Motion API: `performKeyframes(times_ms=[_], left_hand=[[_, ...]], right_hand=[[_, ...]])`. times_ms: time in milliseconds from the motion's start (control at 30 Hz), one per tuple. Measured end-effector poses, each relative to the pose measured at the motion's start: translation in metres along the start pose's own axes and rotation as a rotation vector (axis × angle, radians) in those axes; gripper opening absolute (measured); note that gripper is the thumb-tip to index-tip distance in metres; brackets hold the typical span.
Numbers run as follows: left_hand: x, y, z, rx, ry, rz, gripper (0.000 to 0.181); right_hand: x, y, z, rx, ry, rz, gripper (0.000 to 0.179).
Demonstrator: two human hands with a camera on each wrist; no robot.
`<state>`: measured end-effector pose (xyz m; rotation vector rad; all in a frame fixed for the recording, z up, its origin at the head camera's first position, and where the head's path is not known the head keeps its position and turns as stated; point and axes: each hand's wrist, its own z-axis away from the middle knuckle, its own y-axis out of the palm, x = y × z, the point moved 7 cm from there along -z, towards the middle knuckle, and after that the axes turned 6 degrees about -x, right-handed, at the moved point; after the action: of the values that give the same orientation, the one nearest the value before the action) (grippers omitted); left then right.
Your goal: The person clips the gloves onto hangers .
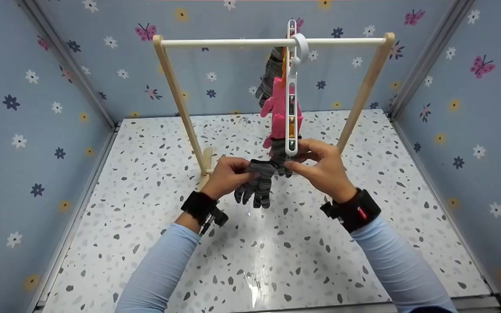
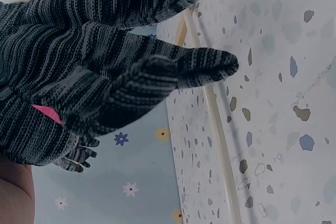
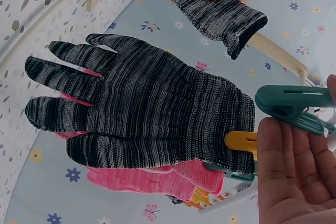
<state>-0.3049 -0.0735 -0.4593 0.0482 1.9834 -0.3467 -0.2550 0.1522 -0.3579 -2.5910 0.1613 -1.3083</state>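
My left hand (image 1: 228, 177) pinches a grey-and-black striped knit glove (image 1: 262, 176) near its cuff, its fingers hanging down. In the right wrist view, the thumb lies on that glove's cuff (image 3: 231, 24). My right hand (image 1: 323, 170) is at the near end of a white clip hanger (image 1: 292, 87), pinching a green clothespin (image 3: 291, 100) between thumb and fingers. Beside it, a yellow clothespin (image 3: 240, 140) grips the cuff of another striped glove (image 3: 142, 98). Pink gloves (image 1: 279, 111) hang farther along the hanger, and another striped glove (image 1: 272, 71) hangs at its far end.
The hanger hooks onto a white rod (image 1: 233, 43) between two wooden legs (image 1: 183, 104) of a stand. Beneath lies a speckled white tabletop (image 1: 250, 261). Flower-patterned panels (image 1: 28, 130) enclose the back and sides.
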Motion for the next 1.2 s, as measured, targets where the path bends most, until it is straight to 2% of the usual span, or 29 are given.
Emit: performKeyframes(times_ms=[400, 733, 967, 1200], left_hand=[[-0.002, 0.011, 0.0, 0.036, -0.016, 0.009, 0.009], [-0.007, 0.017, -0.002, 0.027, -0.018, 0.008, 0.004], [-0.004, 0.02, -0.002, 0.031, -0.032, 0.005, 0.003], [-0.006, 0.024, -0.002, 0.044, -0.006, -0.026, 0.005]], right_hand=[[-0.004, 0.001, -0.002, 0.001, 0.018, 0.012, 0.033], [-0.003, 0.0, -0.005, -0.023, 0.017, 0.02, 0.026], [-0.003, -0.001, -0.007, -0.035, 0.014, 0.021, 0.022], [-0.002, -0.002, -0.008, -0.067, -0.003, 0.013, 0.02]])
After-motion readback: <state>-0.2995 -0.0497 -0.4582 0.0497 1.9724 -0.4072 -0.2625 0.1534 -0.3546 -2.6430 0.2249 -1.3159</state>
